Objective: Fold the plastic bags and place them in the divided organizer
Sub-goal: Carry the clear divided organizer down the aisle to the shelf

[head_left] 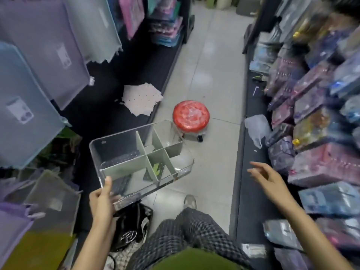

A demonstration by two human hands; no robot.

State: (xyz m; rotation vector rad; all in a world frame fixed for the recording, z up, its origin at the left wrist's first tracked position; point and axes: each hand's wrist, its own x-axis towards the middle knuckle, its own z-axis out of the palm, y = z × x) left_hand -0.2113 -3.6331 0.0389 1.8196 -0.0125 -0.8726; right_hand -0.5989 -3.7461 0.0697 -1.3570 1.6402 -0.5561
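My left hand [104, 199] grips the near corner of a clear divided organizer [116, 147], thumb over its rim, holding it in the air above the aisle. Grey dividers [153, 154] split it into several compartments, and I see nothing lying in them. My right hand [266, 177] hovers free over the black right-hand shelf with fingers spread and relaxed. A crumpled clear plastic bag [257, 127] lies on that shelf further ahead. A stack of white dotted bags [141, 99] rests on the black left-hand shelf.
A red round stool [191, 116] on wheels stands in the tiled aisle ahead. Mesh pouches [39, 55] hang on the left, packaged goods [311, 114] crowd the right shelves. A black bag [132, 225] sits by my checked trouser legs [175, 236].
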